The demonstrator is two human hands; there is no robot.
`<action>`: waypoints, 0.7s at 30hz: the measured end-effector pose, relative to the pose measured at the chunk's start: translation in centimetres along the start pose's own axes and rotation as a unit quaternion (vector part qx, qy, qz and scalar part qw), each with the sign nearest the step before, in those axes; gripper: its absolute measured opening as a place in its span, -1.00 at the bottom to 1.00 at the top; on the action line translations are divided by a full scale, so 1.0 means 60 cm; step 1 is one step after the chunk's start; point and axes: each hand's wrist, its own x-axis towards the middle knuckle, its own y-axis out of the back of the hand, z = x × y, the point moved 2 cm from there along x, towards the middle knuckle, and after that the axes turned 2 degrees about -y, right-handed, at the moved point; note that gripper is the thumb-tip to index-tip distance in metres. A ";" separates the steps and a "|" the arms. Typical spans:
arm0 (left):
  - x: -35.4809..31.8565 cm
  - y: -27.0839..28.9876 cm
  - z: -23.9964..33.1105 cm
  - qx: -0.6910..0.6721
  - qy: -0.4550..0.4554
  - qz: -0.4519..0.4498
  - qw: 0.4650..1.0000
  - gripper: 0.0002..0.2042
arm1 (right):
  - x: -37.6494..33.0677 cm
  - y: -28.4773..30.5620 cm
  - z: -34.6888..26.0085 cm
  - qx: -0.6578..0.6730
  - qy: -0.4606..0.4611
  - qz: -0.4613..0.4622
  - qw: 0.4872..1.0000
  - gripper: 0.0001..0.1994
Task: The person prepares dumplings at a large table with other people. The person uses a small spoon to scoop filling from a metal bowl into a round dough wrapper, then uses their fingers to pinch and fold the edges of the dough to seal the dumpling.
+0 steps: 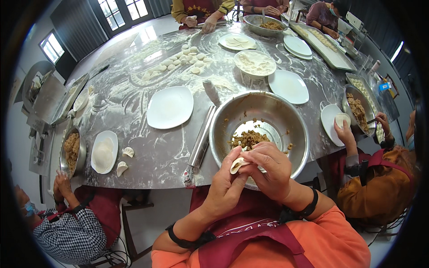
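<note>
Between my two hands, over the near rim of a wide steel bowl [215, 138], is a dumpling [237, 166] whose wrapper is partly folded with a gap still showing. My left hand [223, 178] grips it from the left, thumb and fingers closed round the dough. On its other side my right hand [270, 167] pinches the edge with bent fingers. Brown minced filling [248, 139] lies in the bottom of the bowl, with crumbs stuck up its walls.
Left of the bowl lie a steel cylinder [203, 138] and a white square plate [170, 107]. Dough pieces [178, 60] sit on the floury table [129, 89]. Co-workers' hands [62, 185] work at the left, another person's hand [345, 131] holds a wrapper at the right, and more people stand across.
</note>
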 end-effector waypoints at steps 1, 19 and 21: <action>-0.002 0.002 -0.001 0.038 -0.019 -0.004 0.999 -0.32 | 0.006 -0.001 -0.005 0.012 -0.009 -0.021 1.000 -0.71; -0.013 0.001 0.005 -0.026 -0.007 -0.034 0.999 -0.25 | 0.012 -0.009 -0.010 -0.016 0.047 -0.006 0.999 -0.73; -0.022 0.001 0.001 0.003 -0.032 -0.023 0.999 -0.22 | 0.018 -0.016 -0.011 -0.008 0.013 0.002 1.000 -0.74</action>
